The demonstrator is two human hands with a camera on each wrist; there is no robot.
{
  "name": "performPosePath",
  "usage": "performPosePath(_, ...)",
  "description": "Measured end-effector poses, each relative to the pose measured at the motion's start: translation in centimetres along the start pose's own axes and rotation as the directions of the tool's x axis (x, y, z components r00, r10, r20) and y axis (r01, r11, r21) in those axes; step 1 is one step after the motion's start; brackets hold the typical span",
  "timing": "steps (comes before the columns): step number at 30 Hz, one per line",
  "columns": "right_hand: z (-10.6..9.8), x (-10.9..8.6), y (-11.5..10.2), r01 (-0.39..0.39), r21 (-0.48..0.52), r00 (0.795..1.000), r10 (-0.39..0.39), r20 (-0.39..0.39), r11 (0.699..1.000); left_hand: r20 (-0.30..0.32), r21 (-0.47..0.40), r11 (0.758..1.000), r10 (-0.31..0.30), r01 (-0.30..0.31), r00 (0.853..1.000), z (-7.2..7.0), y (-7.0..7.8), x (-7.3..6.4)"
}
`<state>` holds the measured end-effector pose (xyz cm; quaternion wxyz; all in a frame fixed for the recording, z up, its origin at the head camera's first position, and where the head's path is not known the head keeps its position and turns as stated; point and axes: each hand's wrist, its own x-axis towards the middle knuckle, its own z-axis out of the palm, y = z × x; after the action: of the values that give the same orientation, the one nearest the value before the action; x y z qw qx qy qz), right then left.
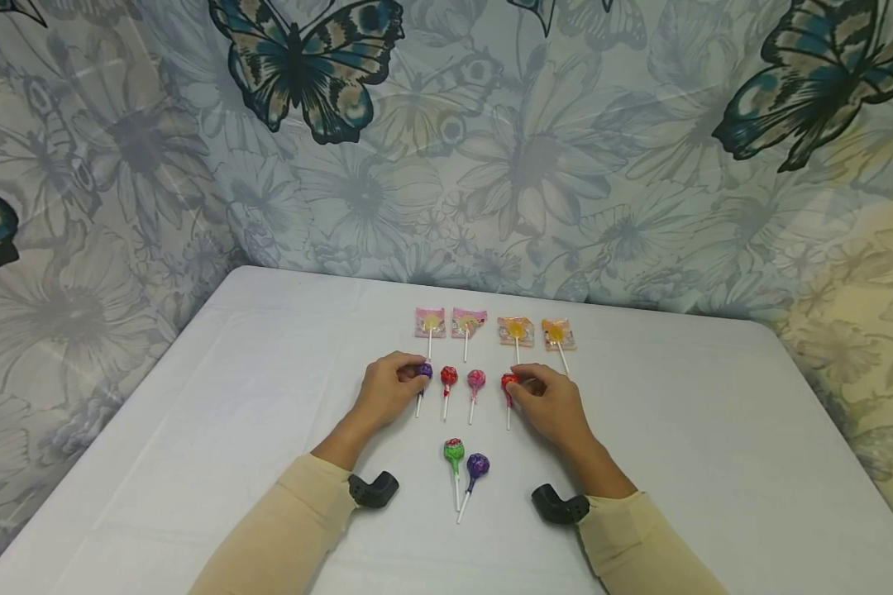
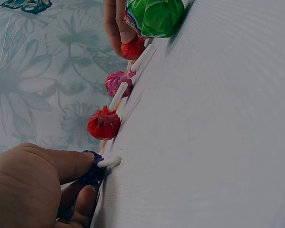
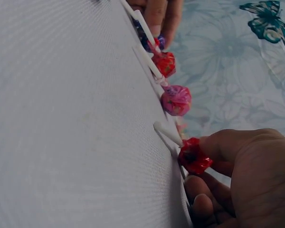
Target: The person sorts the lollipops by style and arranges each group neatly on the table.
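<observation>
My left hand (image 1: 391,388) pinches a purple-wrapped lollipop (image 2: 91,172) by its head at the left end of the middle row. At that row's right end, my right hand (image 1: 554,402) pinches a red lollipop (image 3: 194,156) between thumb and fingers. Between the hands lie another red lollipop (image 1: 449,376) and a pink lollipop (image 1: 476,378), sticks toward me. Closer to me are a green lollipop (image 1: 454,450) and a second purple lollipop (image 1: 479,465), their sticks nearly meeting at the lower ends.
Behind the middle row, two pink-wrapped flat lollipops (image 1: 430,322) and two orange-wrapped flat lollipops (image 1: 517,330) form a back row. Everything lies on a white-covered table (image 1: 216,397). A butterfly-patterned backdrop (image 1: 536,165) rises behind the table's far edge.
</observation>
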<state>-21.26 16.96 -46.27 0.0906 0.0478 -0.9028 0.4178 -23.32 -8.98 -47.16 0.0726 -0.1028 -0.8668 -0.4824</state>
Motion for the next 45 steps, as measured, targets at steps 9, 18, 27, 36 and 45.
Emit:
performPosePath(9, -0.05, 0.03, 0.05, -0.009, -0.025, 1.000, 0.009, 0.004, 1.000, -0.005, 0.007, 1.000, 0.013, -0.013, 1.000, -0.03, 0.01, 0.02)
performPosePath(18, -0.07, -0.03, -0.05, -0.008, -0.038, 1.000, 0.009, 0.009, 0.999, 0.000, 0.008, 1.000, -0.003, 0.003, 1.000, 0.07, -0.09, 0.00)
performPosePath(27, 0.01, -0.01, -0.03, -0.004, -0.027, 1.000, 0.004, 0.011, 1.000, 0.001, 0.005, 1.000, -0.007, 0.007, 1.000, 0.05, 0.04, -0.03)
performPosePath(36, -0.03, -0.12, -0.24, -0.006, -0.026, 1.000, 0.006, 0.011, 1.000, 0.006, 0.003, 1.000, -0.012, 0.012, 1.000, -0.02, 0.02, -0.05)
performPosePath(45, -0.36, -0.15, -0.45, -0.028, 0.005, 1.000, 0.028, 0.001, 1.000, 0.003, -0.003, 1.000, -0.010, 0.010, 1.000, -0.08, 0.12, -0.12)
